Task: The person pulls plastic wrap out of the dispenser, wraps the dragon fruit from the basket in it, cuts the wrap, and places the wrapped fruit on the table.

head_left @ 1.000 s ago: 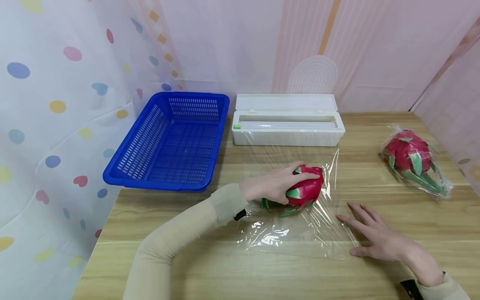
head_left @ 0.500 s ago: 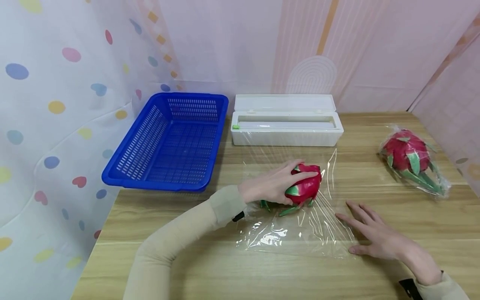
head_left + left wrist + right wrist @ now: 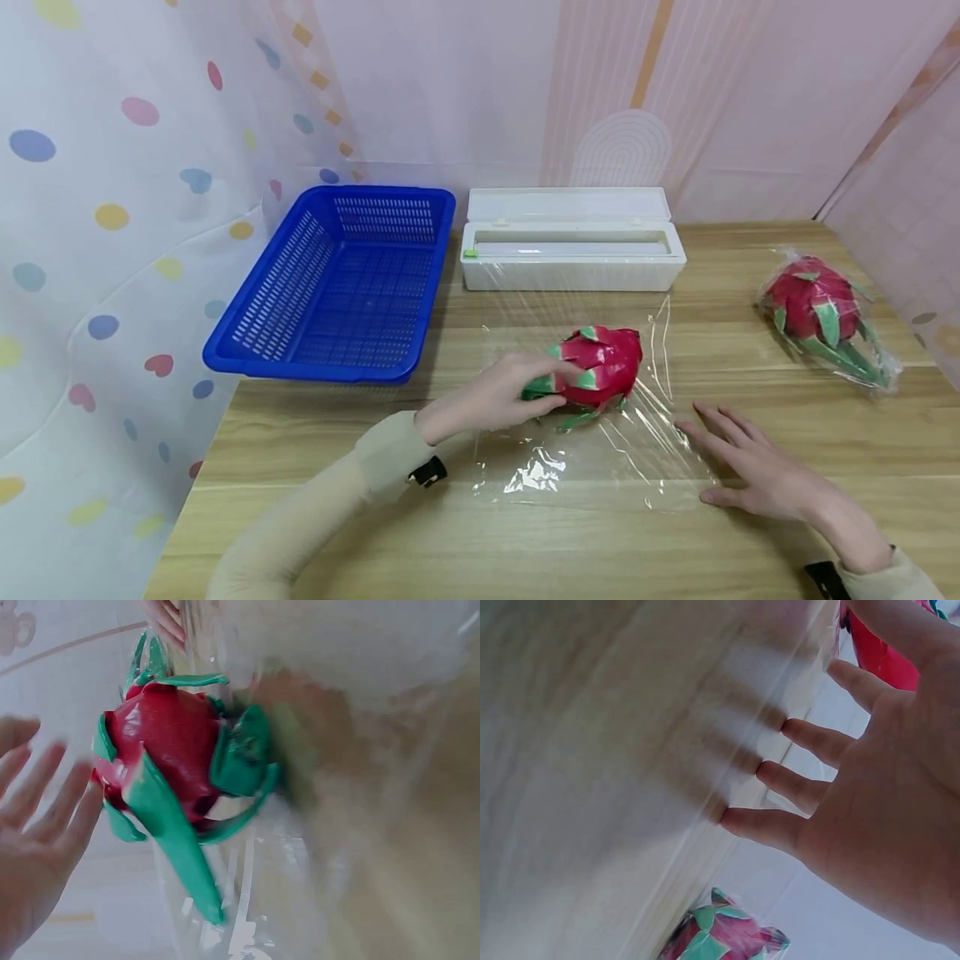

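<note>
A red dragon fruit with green scales lies on a sheet of clear plastic wrap spread over the wooden table. Beside its leafy end is my left hand; in the left wrist view the fingers are spread and loose next to the dragon fruit. My right hand rests at the wrap's right edge, its thumb and fingertips down by the film. From the right wrist, those fingers look spread, tips on the table.
Behind the fruit stands a white wrap dispenser, lid up, with film running out of its front. To the left sits a blue plastic basket. Another dragon fruit, wrapped in film, lies at the right. A patterned curtain hangs behind the table.
My left hand has let go of the dragon fruit and drawn back to the left, baring more of it. The right hand has stayed at the wrap's edge.
</note>
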A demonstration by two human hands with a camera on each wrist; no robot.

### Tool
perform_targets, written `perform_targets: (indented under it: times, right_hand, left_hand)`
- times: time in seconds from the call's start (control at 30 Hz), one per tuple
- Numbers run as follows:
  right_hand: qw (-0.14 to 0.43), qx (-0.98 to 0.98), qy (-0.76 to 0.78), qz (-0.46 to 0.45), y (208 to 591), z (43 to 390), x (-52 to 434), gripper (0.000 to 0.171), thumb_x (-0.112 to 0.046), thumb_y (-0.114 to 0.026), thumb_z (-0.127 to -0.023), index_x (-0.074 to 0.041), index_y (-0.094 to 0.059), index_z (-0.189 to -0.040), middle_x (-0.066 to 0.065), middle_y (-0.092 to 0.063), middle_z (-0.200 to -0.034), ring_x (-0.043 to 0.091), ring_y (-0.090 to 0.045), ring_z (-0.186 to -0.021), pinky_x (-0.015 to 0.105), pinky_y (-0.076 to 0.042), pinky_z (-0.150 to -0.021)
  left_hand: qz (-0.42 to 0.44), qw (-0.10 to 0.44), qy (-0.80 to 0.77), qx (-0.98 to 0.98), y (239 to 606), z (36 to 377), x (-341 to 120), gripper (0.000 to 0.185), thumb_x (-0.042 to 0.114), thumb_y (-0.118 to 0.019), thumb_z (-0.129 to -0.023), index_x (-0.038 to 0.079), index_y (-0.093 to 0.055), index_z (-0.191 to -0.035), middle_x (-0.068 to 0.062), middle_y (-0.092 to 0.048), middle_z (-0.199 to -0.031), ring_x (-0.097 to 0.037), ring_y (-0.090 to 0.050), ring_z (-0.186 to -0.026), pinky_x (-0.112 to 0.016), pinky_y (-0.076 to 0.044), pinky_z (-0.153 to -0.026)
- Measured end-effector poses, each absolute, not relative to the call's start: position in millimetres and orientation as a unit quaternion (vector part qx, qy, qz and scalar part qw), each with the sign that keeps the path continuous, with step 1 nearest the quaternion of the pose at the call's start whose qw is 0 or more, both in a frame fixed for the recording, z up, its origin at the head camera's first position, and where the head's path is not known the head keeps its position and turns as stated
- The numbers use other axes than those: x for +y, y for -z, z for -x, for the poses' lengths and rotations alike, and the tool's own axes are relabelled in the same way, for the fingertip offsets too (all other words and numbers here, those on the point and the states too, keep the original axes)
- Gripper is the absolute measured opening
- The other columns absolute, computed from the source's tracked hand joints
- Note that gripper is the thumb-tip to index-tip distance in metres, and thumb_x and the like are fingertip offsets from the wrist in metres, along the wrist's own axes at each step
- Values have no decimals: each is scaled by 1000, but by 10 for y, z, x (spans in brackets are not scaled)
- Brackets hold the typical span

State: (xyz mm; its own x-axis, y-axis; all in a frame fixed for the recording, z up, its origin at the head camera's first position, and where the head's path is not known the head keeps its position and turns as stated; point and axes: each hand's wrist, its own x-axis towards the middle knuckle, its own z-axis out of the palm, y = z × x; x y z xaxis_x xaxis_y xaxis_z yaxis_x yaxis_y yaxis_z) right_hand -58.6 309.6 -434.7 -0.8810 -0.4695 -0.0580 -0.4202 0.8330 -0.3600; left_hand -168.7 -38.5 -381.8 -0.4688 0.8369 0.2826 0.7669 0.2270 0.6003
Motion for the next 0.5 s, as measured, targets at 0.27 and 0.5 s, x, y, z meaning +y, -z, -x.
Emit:
perform_targets:
  times: [0.27, 0.5]
  right_hand:
    - [66, 947, 208, 235, 4356, 589, 3140, 80, -39, -72, -80, -24, -34, -148, 16, -27, -153, 49, -29, -130, 71, -36, -90]
    - [44, 940, 235, 242, 4377, 595, 3211, 72, -35, -75, -76, -23, -46, -140, 19, -37, -147, 47, -34, -128, 68, -31, -100]
  left_hand:
    - [-467, 258, -349, 770, 4022, 1530, -835, 31, 13, -61, -92, 1, -60, -121, -10, -70, -107, -13, -67, -97, -14, -53, -82]
    - [-421, 329, -390, 750, 4208, 1449, -1122, 28, 4, -63, -88, -1, -61, -115, -14, -70, -106, -12, -68, -93, -18, -54, -82]
